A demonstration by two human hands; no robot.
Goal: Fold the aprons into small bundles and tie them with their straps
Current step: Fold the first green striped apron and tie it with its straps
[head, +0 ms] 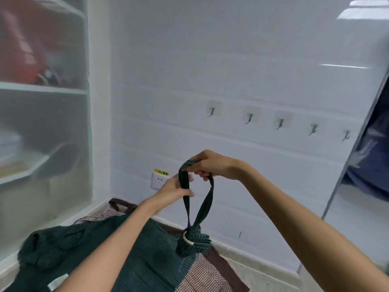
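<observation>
Green striped cloth makes up the apron [147,256] we are working on; it lies spread over the worktop [252,268], on top of a brown checked apron [207,272] whose edge shows beside and beyond it. We take the green apron as our landmark. Its neck strap [207,199] rises as a loop from a gathered knot with a pale ring [189,241] at the apron's far right corner. Above that knot our right hand [212,165] pinches the top of the loop, fingers curled round the strap. Our left hand [175,190], just below and left of the right one, pinches the loop's left side between thumb and fingers. Both hands are held well above the apron, and the strap hangs taut between them and the knot.

Beyond the apron stands a white panelled wall with a power socket [158,182] close behind our left hand and a row of small hooks [280,123] higher up. Left of the apron is a white shelf unit [42,89] with blurred red things on it.
</observation>
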